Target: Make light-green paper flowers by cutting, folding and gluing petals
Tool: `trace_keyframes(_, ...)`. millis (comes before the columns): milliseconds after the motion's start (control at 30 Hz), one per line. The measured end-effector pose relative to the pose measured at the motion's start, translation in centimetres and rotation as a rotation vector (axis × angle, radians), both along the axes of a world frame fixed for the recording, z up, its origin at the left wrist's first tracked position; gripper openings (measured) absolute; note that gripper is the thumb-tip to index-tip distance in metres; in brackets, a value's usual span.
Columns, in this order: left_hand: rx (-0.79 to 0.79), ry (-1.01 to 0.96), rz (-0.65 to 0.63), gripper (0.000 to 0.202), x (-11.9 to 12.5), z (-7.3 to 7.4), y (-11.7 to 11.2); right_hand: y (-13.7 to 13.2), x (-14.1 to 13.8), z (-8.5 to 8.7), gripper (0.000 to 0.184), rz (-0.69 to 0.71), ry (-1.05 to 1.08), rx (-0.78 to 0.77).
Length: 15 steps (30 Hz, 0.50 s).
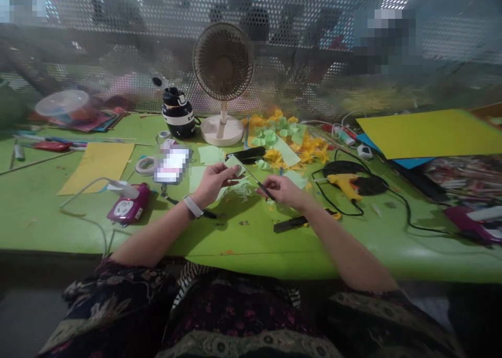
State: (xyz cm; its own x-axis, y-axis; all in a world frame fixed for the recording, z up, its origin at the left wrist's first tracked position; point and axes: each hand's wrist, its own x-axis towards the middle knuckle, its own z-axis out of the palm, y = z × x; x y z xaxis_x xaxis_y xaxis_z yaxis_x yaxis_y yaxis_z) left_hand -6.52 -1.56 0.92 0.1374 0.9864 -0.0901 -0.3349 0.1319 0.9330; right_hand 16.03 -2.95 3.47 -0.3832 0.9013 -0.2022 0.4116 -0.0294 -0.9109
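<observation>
Green worktop (243, 245) lies across mid-frame. At centre we note the left hand (215, 182) and right hand (284, 191); the right's fingers curl round scissors (262, 186), the left's pinch pale-green paper (234, 163) near their tip, presumably steadying it.

Left hand (215, 182) with pale green paper (234, 161), right hand (283, 189) with slim tool (266, 191).
</observation>
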Motion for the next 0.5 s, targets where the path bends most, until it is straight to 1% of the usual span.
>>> trace_keyframes(267,0.001,-0.009,0.0,0.044,0.01,-0.05,0.17,0.06,0.04,-0.19,0.055,0.031,0.014,-0.013)
trace_keyframes(500,0.012,0.019,-0.017,0.041,0.16,0.22,-0.15,0.06,0.08,-0.31,0.053,0.047,0.01,-0.014)
